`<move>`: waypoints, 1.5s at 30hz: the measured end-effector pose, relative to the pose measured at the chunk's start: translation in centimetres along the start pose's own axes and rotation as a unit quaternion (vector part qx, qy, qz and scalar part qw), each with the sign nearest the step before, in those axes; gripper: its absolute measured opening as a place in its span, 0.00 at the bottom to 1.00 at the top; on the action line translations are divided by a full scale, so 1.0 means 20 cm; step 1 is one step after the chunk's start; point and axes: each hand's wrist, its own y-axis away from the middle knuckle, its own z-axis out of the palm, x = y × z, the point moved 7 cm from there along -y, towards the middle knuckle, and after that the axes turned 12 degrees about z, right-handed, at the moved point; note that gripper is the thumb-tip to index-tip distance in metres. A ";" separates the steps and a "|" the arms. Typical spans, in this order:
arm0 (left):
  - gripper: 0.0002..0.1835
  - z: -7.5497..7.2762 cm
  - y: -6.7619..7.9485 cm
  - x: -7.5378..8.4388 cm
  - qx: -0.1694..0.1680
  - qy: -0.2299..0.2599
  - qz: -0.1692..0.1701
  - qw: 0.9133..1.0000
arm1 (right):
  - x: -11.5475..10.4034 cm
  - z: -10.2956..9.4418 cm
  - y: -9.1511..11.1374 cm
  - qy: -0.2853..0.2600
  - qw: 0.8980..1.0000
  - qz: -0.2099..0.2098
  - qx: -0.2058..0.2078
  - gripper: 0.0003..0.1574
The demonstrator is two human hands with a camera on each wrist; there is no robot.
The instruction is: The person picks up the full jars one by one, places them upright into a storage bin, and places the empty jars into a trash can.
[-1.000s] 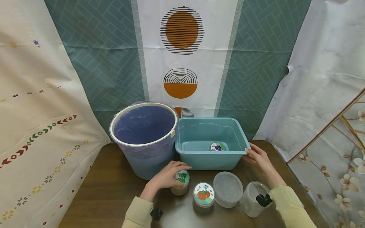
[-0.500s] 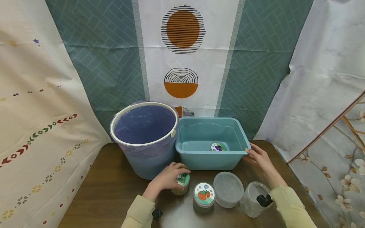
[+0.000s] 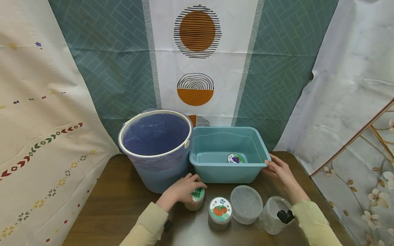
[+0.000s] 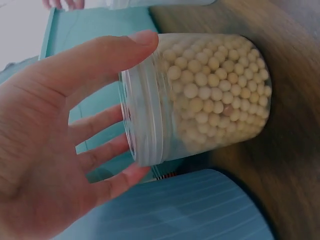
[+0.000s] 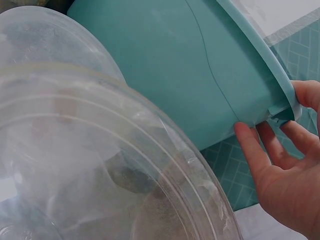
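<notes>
My left hand point(image 3: 180, 192) grips the lidded end of a clear jar point(image 4: 215, 95) full of round, pale beans. Its thumb lies on the near side of the lid and its fingers reach round the far side. The green-edged lid point(image 3: 197, 194) shows partly beneath the fingers in the head view. My right hand point(image 3: 279, 171) holds the front right corner of a teal basin point(image 3: 224, 173), thumb at the rim and fingers against the wall below. Inside the basin lies a jar lid with an eggplant picture point(image 3: 235, 158).
Left of the basin stands a blue bucket point(image 3: 164, 172) with a plastic liner and white rim. Along the front are a jar with a tomato-like picture on its lid point(image 3: 220, 209), a round translucent container point(image 3: 246, 204) and a clear jar point(image 3: 274, 215) by the right wrist.
My left hand has shifted slightly, its fingers and thumb drawing closer round the jar's lid, and the forearm has swung left. My right hand stays at the basin's corner.
</notes>
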 end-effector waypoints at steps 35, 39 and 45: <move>0.28 -0.38 -0.09 0.21 -0.176 -0.046 0.111 0.977 | -0.01 0.01 0.01 -0.006 1.000 -0.012 -0.002 0.47; 0.30 -0.49 -0.12 0.23 -0.191 -0.009 0.117 0.974 | -0.01 0.01 0.01 -0.011 1.000 -0.013 -0.004 0.48; 0.30 -0.63 -0.17 0.27 -0.206 0.003 0.121 0.971 | -0.01 0.01 0.02 -0.009 1.000 -0.012 -0.003 0.48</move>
